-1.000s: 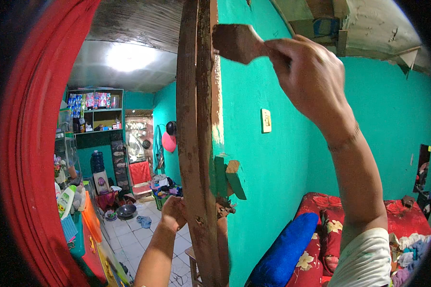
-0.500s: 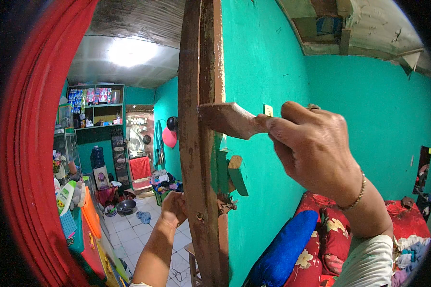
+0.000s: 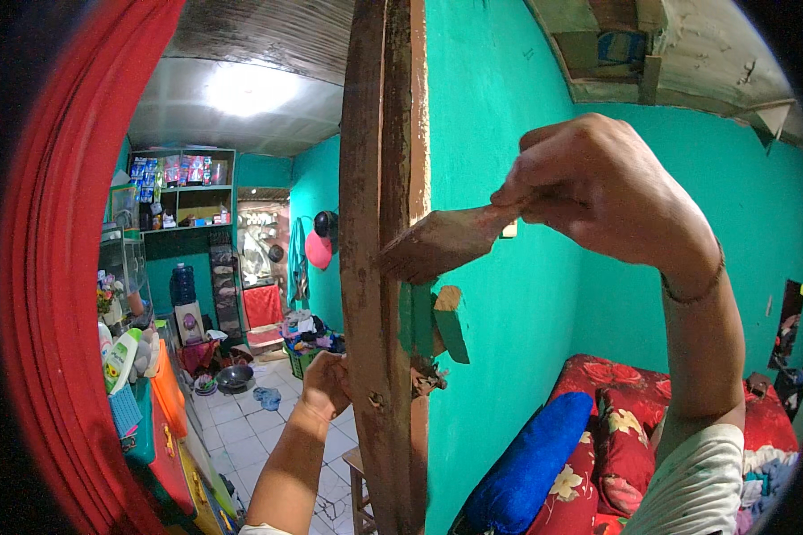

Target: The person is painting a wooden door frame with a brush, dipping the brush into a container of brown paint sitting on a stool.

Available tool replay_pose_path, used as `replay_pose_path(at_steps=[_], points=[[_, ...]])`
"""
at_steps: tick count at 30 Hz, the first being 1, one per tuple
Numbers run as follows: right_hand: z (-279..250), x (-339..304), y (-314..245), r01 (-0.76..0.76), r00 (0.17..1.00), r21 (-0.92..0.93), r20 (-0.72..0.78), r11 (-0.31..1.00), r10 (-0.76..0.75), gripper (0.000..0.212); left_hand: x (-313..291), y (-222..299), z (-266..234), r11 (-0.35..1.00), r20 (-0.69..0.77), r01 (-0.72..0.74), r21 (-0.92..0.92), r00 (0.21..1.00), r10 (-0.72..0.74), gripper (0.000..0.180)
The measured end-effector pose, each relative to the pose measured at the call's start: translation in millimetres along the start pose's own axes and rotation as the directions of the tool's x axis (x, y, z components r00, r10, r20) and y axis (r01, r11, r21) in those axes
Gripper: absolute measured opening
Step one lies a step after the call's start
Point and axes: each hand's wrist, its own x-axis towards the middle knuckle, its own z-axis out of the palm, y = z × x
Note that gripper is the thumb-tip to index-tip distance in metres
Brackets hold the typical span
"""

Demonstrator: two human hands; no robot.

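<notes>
My right hand (image 3: pixel 580 187) grips the handle of a wide paintbrush (image 3: pixel 451 245), its head coated brown. The brush slants down to the left, and its bristle end touches the brown wooden post (image 3: pixel 362 214) just above a green-painted wood block (image 3: pixel 451 325). The post's right edge shows a pale, rough strip. My left hand (image 3: pixel 326 385) is low at the post's left side with curled fingers. The post hides part of those fingers, and what they hold cannot be made out.
A red curtain (image 3: pixel 67 267) hangs at the left. Beyond the post are a shelf unit (image 3: pixel 183 189), a laundry basket (image 3: pixel 305 358) and a wooden stool (image 3: pixel 355 462). Right of the turquoise wall (image 3: pixel 491 134) lie a blue bolster (image 3: pixel 531 459) and red floral bedding (image 3: pixel 625 428).
The brush has moved down along the post, and its head now slopes down to the left. My right wrist has bent, with the hand higher. The left hand stays in about the same place.
</notes>
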Motion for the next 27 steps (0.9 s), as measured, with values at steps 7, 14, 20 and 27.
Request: replay_pose_path(at_steps=[7, 14, 20, 27], points=[[-5, 35, 34, -0.038, 0.915, -0.281, -0.395, 0.959, -0.079, 0.01, 19, -2, -32, 0.993, 0.068, 0.052, -0.105, 0.997, -0.045, 0.029], [-16, 6, -3, 0.045, 0.992, 0.027, -0.118, 0.999, -0.041, 0.016, 12, -1, -23, 0.998, 0.062, 0.007, -0.069, 0.998, -0.003, 0.03], [14, 22, 17, -0.016, 0.97, -0.116, -0.243, 0.993, -0.012, 0.009, 12, -3, -11, 0.998, 0.084, 0.06, -0.02, 0.995, -0.058, 0.038], [-7, 51, 53, -0.191, 0.817, -0.12, -0.57, 0.974, 0.09, 0.012, 8, 4, -19, 0.999, 0.085, 0.028, 0.031, 0.996, -0.031, 0.035]])
